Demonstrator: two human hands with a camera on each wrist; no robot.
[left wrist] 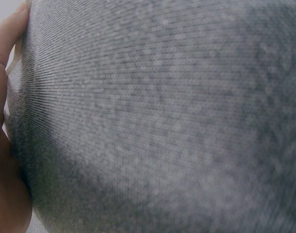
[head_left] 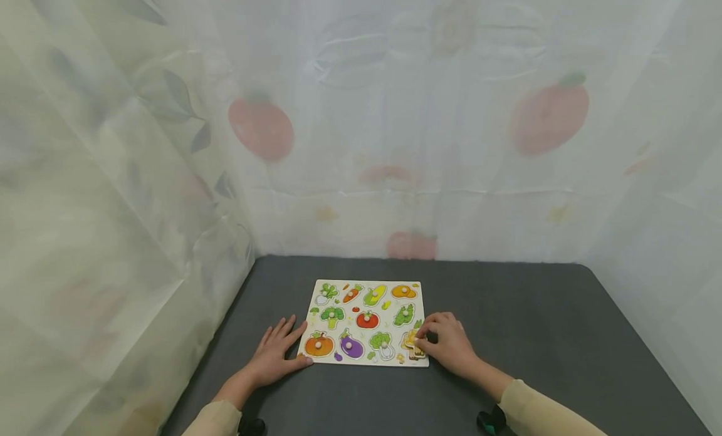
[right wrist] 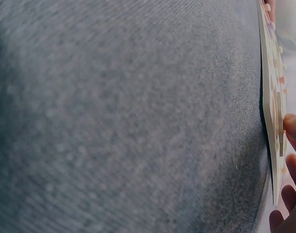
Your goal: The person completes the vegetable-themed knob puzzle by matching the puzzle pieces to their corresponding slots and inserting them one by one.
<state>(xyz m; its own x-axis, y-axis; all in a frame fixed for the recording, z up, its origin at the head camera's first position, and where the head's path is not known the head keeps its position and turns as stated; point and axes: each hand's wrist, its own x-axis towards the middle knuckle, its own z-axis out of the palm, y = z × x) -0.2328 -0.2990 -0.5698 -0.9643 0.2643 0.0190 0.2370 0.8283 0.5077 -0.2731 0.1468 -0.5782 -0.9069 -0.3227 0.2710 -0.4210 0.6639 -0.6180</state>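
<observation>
A pale wooden peg puzzle board [head_left: 304,354] with vegetable pictures lies on the dark table. My left hand [head_left: 273,354] rests at its left edge, fingers spread, thumb on the near left corner. At the near right corner, my right hand [head_left: 448,342] pinches a yellow-brown puzzle piece [head_left: 418,350] between thumb and fingertips. That piece sits slightly askew over its printed spot, overlapping it. In the right wrist view the piece [right wrist: 281,141] stands above the board's face, with fingertips [right wrist: 292,125] on it. The left wrist view shows only part of the left hand [left wrist: 7,121] beside grey cloth.
Other knobbed pieces sit on the board, among them a pumpkin [head_left: 319,344], an eggplant [head_left: 351,346], a tomato [head_left: 368,320] and a broccoli [head_left: 332,316]. Dark grey cloth covers the table [head_left: 507,311]. White printed curtains [head_left: 350,141] hang behind and at both sides.
</observation>
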